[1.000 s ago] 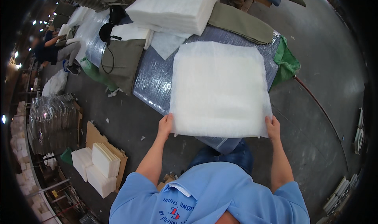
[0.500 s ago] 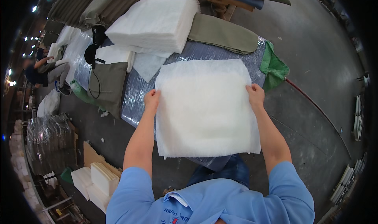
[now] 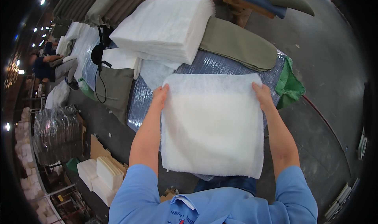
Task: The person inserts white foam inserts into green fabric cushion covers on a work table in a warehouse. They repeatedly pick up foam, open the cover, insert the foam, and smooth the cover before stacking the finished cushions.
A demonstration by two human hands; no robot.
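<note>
A square white sheet of fluffy batting [image 3: 212, 125] hangs in front of me, held by its far corners. Inside its outline a smaller, cream-tinted square shows, like a foam pad. My left hand [image 3: 160, 96] pinches the left edge near the top corner. On the opposite edge my right hand [image 3: 262, 94] grips in the same way. Behind it, a tall stack of white batting sheets [image 3: 165, 25] rests on a plastic-wrapped table [image 3: 201, 64]. One loose thin white sheet [image 3: 155, 72] pokes out beneath the stack.
Folded olive fabric covers [image 3: 238, 43] lie right of the stack. A dark olive cover [image 3: 120, 86] and black cap [image 3: 97, 55] are at its left. Green cloth [image 3: 290, 84] hangs at the table's right end. Foam blocks [image 3: 106, 175] stand lower left. Another person [image 3: 55, 68] sits far left.
Both hands and the held sheet have come slightly lower and nearer my body. The grip stays the same, and the whole view has shifted a little.
</note>
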